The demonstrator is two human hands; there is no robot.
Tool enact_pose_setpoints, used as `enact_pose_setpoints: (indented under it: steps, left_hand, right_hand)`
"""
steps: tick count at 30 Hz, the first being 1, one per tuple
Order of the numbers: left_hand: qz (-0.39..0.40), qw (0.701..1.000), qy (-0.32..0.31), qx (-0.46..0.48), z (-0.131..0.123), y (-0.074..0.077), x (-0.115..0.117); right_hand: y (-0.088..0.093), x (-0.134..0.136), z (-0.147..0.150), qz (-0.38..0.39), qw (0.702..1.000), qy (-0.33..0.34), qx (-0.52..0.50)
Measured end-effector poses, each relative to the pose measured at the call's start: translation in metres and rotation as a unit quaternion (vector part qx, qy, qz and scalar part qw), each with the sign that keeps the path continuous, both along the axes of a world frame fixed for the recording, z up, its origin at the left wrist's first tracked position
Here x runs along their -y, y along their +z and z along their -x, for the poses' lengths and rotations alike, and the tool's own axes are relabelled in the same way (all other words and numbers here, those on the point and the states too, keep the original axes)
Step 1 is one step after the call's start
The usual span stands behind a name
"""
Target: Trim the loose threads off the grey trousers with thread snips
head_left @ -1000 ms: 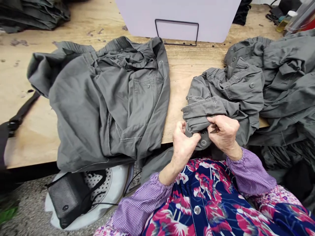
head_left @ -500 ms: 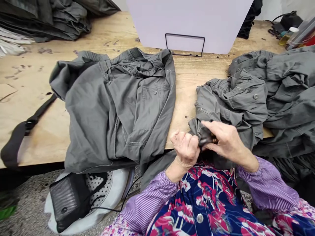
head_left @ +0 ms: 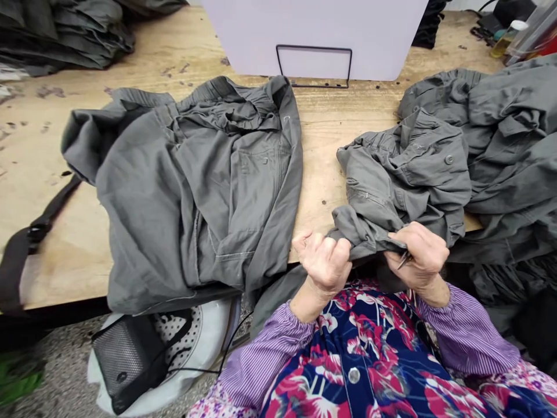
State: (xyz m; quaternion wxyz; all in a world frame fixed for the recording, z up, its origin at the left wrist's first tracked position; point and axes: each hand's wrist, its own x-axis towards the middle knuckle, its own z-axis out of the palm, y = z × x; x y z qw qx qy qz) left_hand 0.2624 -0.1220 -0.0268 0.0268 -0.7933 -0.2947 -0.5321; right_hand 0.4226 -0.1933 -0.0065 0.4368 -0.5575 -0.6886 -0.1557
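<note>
My left hand (head_left: 324, 261) is closed on the edge of a crumpled pair of grey trousers (head_left: 404, 168) at the table's front edge. A stretch of its cloth runs taut over to my right hand (head_left: 418, 255), which pinches the other end between thumb and fingers. Out of my right fist pokes the pointed metal tip of a small tool, perhaps thread snips (head_left: 404, 260); its handle is hidden in the palm. Left of my hands, another pair of grey trousers (head_left: 195, 191) lies spread out, elastic waistband away from me.
More grey garments (head_left: 513, 133) are heaped at the right, and a folded pile (head_left: 65, 35) sits at the back left. A pale board (head_left: 313, 29) stands behind a black wire holder (head_left: 313, 86). A black strap (head_left: 39, 229) hangs over the left edge; below is a stool (head_left: 209, 337).
My right hand has moved to the right, away from my left, and now grips the cloth, stretching it between them. The view has shifted slightly.
</note>
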Motion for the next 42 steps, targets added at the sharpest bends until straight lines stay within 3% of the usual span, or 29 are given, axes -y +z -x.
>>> enact_pose_setpoints:
  steps: [3, 8, 11, 13, 15, 17, 20, 22, 24, 28, 30, 32, 35, 39, 42]
  left_hand:
    - [-0.013, 1.0, 0.0, -0.005, 0.002, 0.009, 0.002]
    - [-0.024, 1.0, 0.006, -0.002, -0.001, 0.015, 0.002]
    - [-0.006, 1.0, -0.006, 0.01, -0.004, 0.019, 0.003]
    - [0.062, 0.997, -0.053, 0.015, -0.005, 0.024, 0.004]
    - [0.213, 0.969, -0.121, 0.039, -0.005, 0.032, 0.005]
    - [0.42, 0.882, -0.183, 0.109, -0.005, 0.039, 0.006]
    - [0.654, 0.67, -0.233, 0.265, -0.005, 0.045, 0.006]
    - [0.704, 0.568, -0.251, 0.346, -0.006, 0.046, 0.004]
    - [0.714, 0.523, -0.26, 0.387, -0.008, 0.045, 0.001]
    - [0.707, 0.51, -0.252, 0.42, -0.008, 0.044, -0.007]
    - [0.699, 0.521, -0.243, 0.425, -0.007, 0.046, -0.009]
    - [0.698, 0.527, -0.238, 0.422, -0.007, 0.048, -0.01]
    - [0.704, 0.529, -0.235, 0.411, -0.008, 0.049, -0.009]
    - [0.705, 0.542, -0.208, 0.407, -0.008, 0.05, -0.008]
    - [0.716, 0.525, -0.189, 0.42, -0.005, 0.053, -0.012]
  right_hand:
    - [0.005, -0.002, -0.003, -0.027, 1.0, -0.006, -0.005]
    - [0.004, 0.002, -0.002, 0.0, 1.0, 0.016, 0.0]
    - [0.008, 0.001, -0.009, 0.012, 1.0, -0.004, 0.018]
    - [0.014, -0.005, -0.015, 0.014, 0.999, -0.032, 0.023]
    - [0.02, -0.017, -0.018, 0.015, 0.998, -0.061, 0.016]
    - [0.022, -0.032, -0.019, 0.028, 0.997, -0.073, -0.005]
    - [0.013, -0.058, -0.013, 0.082, 0.993, -0.033, -0.079]
    - [0.003, -0.07, -0.008, 0.125, 0.983, 0.01, -0.135]
    - [-0.003, -0.074, -0.004, 0.154, 0.976, 0.018, -0.151]
    - [0.011, -0.056, 0.001, 0.08, 0.99, -0.051, -0.101]
    - [0.025, -0.042, 0.003, 0.081, 0.992, -0.011, -0.093]
    - [0.033, -0.03, 0.006, 0.167, 0.98, 0.068, -0.081]
    - [0.028, -0.023, 0.012, 0.28, 0.953, 0.1, -0.061]
    - [0.012, -0.023, 0.023, 0.246, 0.964, 0.069, -0.073]
    - [0.009, -0.023, 0.026, 0.211, 0.969, 0.039, -0.122]
